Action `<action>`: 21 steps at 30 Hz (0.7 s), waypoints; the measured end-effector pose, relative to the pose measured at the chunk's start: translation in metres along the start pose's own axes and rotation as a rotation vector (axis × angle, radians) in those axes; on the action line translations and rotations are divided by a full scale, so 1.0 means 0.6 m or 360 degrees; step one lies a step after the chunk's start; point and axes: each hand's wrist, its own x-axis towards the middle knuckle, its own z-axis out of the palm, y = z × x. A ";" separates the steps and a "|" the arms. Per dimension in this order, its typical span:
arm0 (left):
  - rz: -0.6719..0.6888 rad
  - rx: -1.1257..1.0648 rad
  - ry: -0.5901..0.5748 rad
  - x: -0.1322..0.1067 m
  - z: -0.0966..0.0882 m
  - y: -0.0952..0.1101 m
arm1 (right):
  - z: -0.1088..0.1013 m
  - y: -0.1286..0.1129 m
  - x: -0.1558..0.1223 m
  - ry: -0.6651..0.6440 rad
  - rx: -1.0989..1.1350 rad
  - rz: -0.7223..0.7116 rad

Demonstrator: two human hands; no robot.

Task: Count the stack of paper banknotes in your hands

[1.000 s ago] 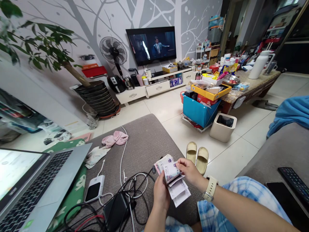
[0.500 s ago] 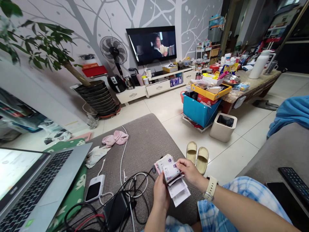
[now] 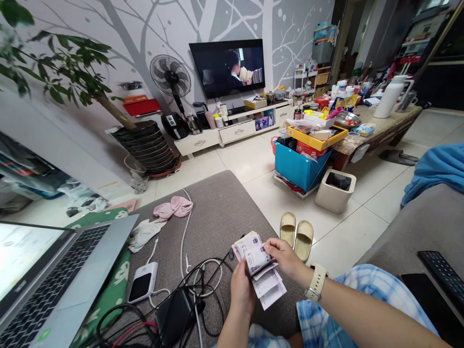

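My left hand is closed around a fanned wad of banknotes, held over the grey sofa seat. White paper slips stick out beneath the notes. My right hand, with a pale watch on its wrist, pinches the right edge of the top note with thumb and fingers.
An open laptop lies at the left on a green cloth. A tangle of cables, a white power bank and a dark pouch lie beside my hands. Slippers, a bin and a blue crate stand on the floor.
My hands stay almost still on the banknotes; the right thumb shifts slightly on the top note. The picture on the television has changed.
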 end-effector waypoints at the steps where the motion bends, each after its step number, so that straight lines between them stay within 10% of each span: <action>1: 0.0000 0.0003 -0.0003 0.000 0.000 0.000 | 0.000 -0.001 0.000 0.0001 -0.0003 -0.0003; 21: -0.0005 -0.0002 -0.0030 0.000 0.002 0.002 | -0.001 0.000 0.002 -0.0010 -0.0031 0.0004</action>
